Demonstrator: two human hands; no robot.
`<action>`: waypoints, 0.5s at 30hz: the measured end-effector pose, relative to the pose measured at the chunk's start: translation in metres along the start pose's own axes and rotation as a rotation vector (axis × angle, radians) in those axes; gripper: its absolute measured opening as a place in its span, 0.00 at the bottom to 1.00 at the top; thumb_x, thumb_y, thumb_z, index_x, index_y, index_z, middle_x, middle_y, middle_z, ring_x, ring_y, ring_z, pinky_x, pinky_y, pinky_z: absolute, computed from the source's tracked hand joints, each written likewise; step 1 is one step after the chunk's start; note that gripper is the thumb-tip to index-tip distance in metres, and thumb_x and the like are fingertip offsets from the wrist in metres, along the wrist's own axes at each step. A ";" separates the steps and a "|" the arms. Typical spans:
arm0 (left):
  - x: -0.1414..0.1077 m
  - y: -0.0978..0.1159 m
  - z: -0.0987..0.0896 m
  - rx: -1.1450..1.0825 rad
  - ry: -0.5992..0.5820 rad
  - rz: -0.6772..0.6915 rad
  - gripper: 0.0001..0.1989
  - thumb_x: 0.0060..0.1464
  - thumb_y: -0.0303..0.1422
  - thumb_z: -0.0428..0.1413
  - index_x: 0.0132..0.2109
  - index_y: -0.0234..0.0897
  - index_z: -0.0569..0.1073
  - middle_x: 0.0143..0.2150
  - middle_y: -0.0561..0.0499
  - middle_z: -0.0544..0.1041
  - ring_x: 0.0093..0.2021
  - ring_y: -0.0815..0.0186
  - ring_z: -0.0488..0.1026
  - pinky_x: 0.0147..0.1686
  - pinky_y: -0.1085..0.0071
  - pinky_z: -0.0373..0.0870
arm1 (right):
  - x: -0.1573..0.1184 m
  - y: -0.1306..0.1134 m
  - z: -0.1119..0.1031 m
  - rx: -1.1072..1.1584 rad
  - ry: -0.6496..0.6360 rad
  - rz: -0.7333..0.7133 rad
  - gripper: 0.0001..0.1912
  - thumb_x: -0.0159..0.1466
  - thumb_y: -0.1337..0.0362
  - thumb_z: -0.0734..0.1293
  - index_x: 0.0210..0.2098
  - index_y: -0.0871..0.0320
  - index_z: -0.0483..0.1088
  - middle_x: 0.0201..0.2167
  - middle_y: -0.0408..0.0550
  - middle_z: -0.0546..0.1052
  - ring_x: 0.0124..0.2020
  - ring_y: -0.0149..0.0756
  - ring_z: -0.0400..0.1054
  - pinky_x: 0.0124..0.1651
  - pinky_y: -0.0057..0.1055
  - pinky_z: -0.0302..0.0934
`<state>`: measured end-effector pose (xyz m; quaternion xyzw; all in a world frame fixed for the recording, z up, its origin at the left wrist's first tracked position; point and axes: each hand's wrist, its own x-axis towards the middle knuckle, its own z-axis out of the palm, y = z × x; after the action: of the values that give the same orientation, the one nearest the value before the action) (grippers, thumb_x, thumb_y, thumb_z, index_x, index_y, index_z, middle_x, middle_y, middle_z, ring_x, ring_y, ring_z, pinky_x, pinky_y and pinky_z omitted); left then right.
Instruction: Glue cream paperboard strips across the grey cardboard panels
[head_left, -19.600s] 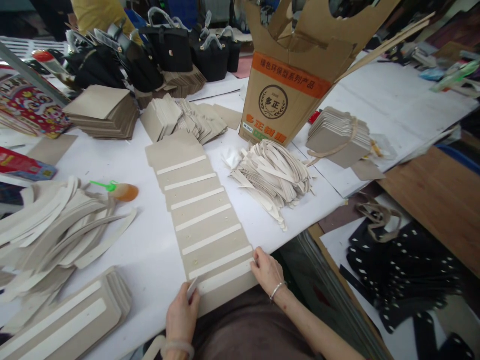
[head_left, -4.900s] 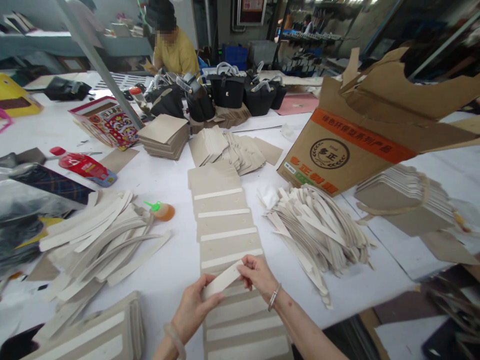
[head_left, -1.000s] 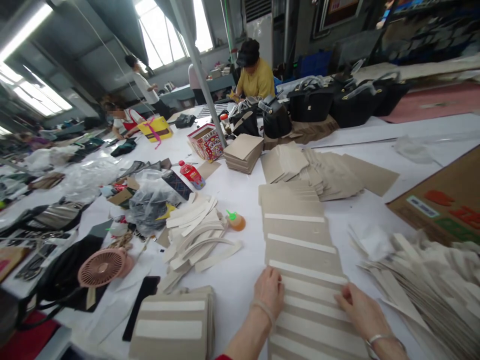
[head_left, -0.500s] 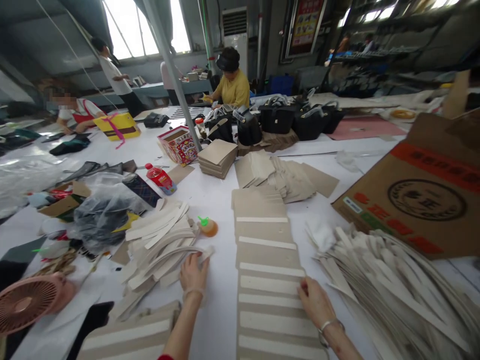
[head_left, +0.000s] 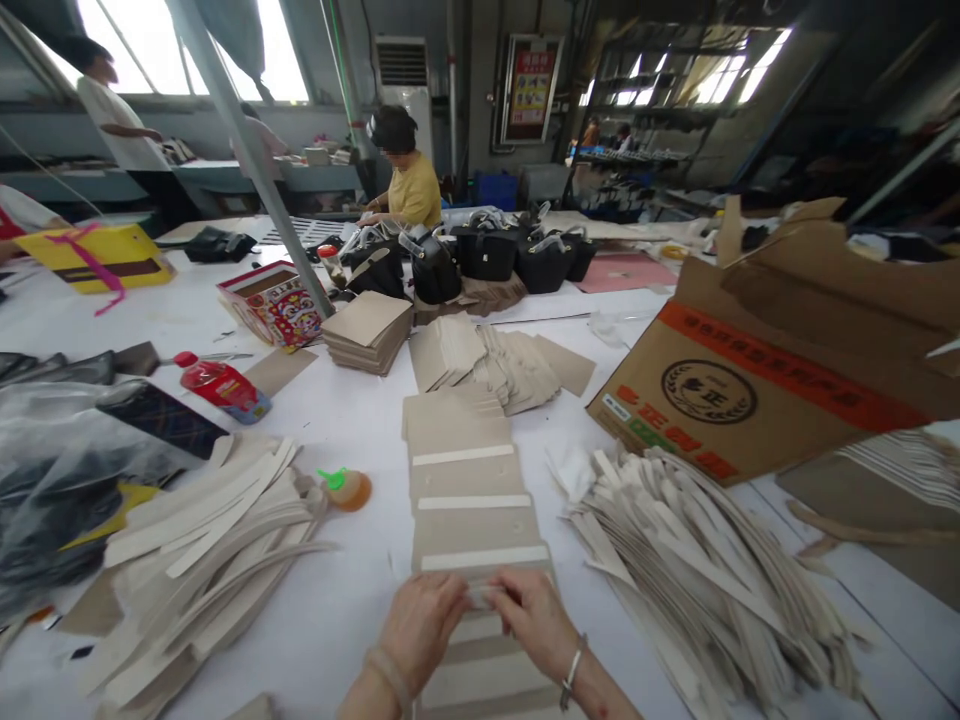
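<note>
Over a column of overlapping beige boards (head_left: 461,440) crossed by pale strips (head_left: 472,502), my two hands meet fingertip to fingertip. My left hand (head_left: 424,620) is closed, thumb and fingers pressed together. Opposite it, my right hand (head_left: 531,612), with a bracelet at the wrist, is closed in a pinch. Something whitish and blurred shows between the fingertips; its kind is hidden. A heap of loose pale strips (head_left: 217,540) lies to the left, beside a small squeeze bottle (head_left: 349,488) of amber liquid with a green cap.
A large bundle of strips (head_left: 697,560) and a cardboard box (head_left: 720,385) occupy the right. Farther back are board stacks (head_left: 367,330), black handbags (head_left: 484,250) and a patterned box (head_left: 277,305). A red bottle (head_left: 221,385) lies left. A person in yellow (head_left: 412,190) works across the table.
My left hand has left the strip heap and come right, over the board column. My right hand has moved left from the column's edge to meet it. The view has swung right.
</note>
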<state>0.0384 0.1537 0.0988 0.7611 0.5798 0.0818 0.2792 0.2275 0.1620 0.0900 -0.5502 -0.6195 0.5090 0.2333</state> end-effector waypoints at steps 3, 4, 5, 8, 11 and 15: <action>0.007 -0.009 -0.005 -0.130 -0.055 -0.067 0.07 0.53 0.36 0.47 0.32 0.43 0.69 0.30 0.55 0.76 0.33 0.67 0.71 0.32 0.74 0.59 | 0.008 0.020 -0.012 0.049 0.067 0.163 0.12 0.57 0.60 0.59 0.20 0.59 0.64 0.12 0.37 0.65 0.13 0.24 0.56 0.16 0.21 0.49; 0.009 -0.018 -0.008 -0.156 -0.058 -0.094 0.08 0.53 0.36 0.47 0.32 0.42 0.69 0.29 0.55 0.75 0.32 0.67 0.71 0.31 0.74 0.59 | 0.011 0.029 -0.018 0.062 0.099 0.216 0.12 0.56 0.59 0.60 0.20 0.59 0.62 0.13 0.37 0.65 0.11 0.23 0.55 0.15 0.20 0.47; 0.012 -0.027 -0.010 -0.174 -0.057 -0.117 0.09 0.54 0.37 0.47 0.31 0.41 0.69 0.28 0.55 0.75 0.31 0.68 0.70 0.31 0.75 0.59 | 0.015 0.038 -0.024 0.067 0.121 0.262 0.12 0.55 0.58 0.60 0.20 0.58 0.61 0.13 0.36 0.66 0.10 0.23 0.54 0.13 0.20 0.46; 0.020 -0.054 -0.011 -0.251 -0.046 -0.210 0.12 0.53 0.40 0.45 0.28 0.39 0.67 0.22 0.56 0.71 0.25 0.70 0.69 0.26 0.76 0.60 | 0.030 0.059 -0.040 0.046 0.144 0.322 0.11 0.54 0.59 0.60 0.20 0.57 0.58 0.12 0.36 0.66 0.10 0.23 0.54 0.13 0.20 0.46; 0.032 -0.068 -0.001 -0.314 -0.008 -0.308 0.15 0.53 0.43 0.43 0.27 0.39 0.63 0.18 0.58 0.68 0.20 0.71 0.66 0.21 0.77 0.60 | 0.046 0.070 -0.048 0.023 0.156 0.342 0.09 0.55 0.61 0.59 0.21 0.57 0.59 0.14 0.36 0.68 0.10 0.23 0.56 0.13 0.20 0.47; 0.048 -0.072 0.012 -0.315 0.072 -0.382 0.16 0.52 0.44 0.44 0.25 0.39 0.62 0.15 0.59 0.65 0.19 0.72 0.64 0.22 0.76 0.59 | 0.062 0.077 -0.049 -0.059 0.216 0.364 0.08 0.55 0.64 0.60 0.20 0.58 0.60 0.12 0.36 0.67 0.10 0.23 0.56 0.15 0.20 0.48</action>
<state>-0.0017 0.2069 0.0416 0.5812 0.7029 0.1438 0.3841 0.2858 0.2283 0.0234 -0.7109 -0.4959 0.4625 0.1863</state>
